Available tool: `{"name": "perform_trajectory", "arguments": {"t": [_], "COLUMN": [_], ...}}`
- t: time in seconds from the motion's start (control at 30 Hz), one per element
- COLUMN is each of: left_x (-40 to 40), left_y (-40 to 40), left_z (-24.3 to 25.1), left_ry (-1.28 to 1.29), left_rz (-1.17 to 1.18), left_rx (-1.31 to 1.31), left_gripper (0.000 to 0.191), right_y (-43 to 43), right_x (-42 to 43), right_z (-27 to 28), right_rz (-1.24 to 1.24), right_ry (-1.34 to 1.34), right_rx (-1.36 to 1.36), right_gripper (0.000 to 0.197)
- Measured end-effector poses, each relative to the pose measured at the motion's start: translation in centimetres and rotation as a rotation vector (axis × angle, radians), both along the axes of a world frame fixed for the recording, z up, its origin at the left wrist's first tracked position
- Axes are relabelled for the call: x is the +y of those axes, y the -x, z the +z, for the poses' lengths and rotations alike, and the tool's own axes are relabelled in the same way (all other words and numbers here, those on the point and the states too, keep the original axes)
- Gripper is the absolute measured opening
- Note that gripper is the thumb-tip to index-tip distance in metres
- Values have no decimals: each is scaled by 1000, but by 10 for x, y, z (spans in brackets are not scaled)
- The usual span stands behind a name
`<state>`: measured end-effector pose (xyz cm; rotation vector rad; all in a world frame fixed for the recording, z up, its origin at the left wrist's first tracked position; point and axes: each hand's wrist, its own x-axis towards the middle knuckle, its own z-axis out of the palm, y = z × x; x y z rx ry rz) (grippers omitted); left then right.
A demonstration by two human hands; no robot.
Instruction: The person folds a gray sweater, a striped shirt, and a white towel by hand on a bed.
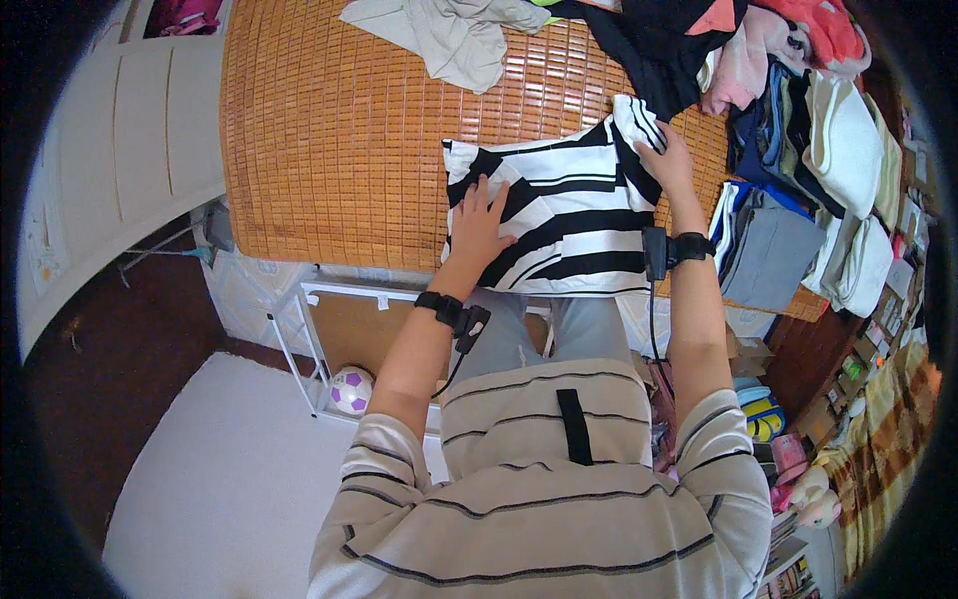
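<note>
A black-and-white striped shirt [580,217] lies partly folded on the slatted bamboo mat [337,150] in front of me. My left hand [479,224] rests on the left part of the cloth, palm down with the fingers spread. At the upper right corner, my right hand [671,161] holds the shirt's white end with thin black stripes, thumb on top; some of its fingers are hidden. The shirt's near edge reaches the mat's front edge, just above my legs.
A crumpled beige garment [468,45] and a black garment [658,60] lie at the back. Folded clothes, including grey ones [775,251] and a white one [846,142], are stacked at right. Below the mat stand a white metal frame [299,359] and a purple-and-white ball [351,390].
</note>
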<state>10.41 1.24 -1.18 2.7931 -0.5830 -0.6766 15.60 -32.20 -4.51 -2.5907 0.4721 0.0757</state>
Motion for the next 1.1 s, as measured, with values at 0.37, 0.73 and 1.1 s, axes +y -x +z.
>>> {"name": "perform_trajectory", "arguments": {"t": [0.37,0.73,1.1], "left_x": [-1,-9,-1], "left_y": [3,5,11], "left_z": [-6,-3,-10], "left_ry": [-38,-43,32], "left_rz": [-9,27,79], "left_rx": [-1,-19,-17], "left_gripper": [96,97,95], "right_y": [34,120,145], "right_x": [19,75,76], "right_z": [91,89,60], "right_rz": [108,828,889], "right_ry": [-266,-108,-139], "right_rx": [-22,-141,34], "right_gripper": [35,28,31]}}
